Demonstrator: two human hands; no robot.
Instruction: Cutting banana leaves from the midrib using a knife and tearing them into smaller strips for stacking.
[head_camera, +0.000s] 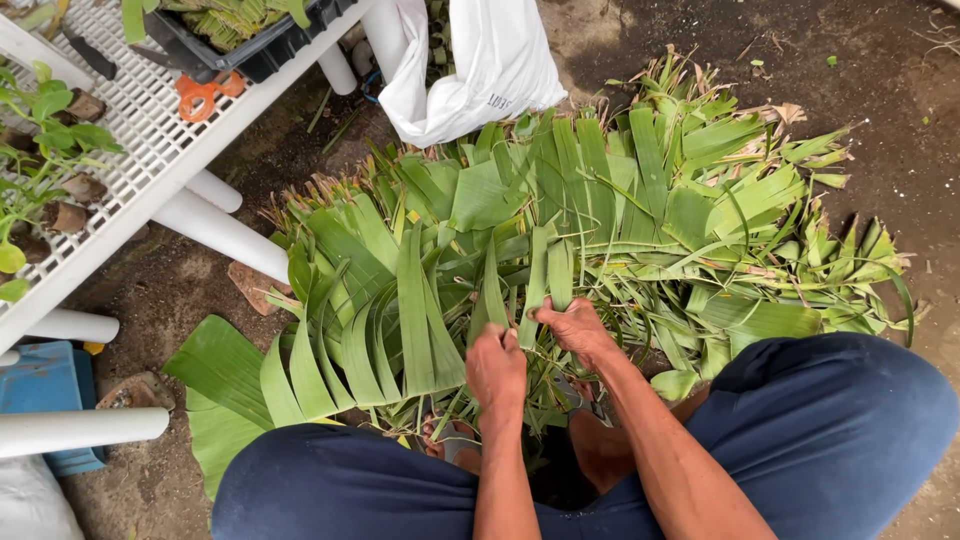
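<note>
Plant nursery: seedling bench (150, 140), leaf pile (560, 240), dirt floor (900, 130)

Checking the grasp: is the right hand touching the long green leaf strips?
Touching. The head view shows the right hand closed on the long green leaf strips.

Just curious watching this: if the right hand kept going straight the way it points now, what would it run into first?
The right hand points away from the body into the pile of green leaf strips, which it already grips, so more leaves come first. Beyond them, probably the white sack.
</note>
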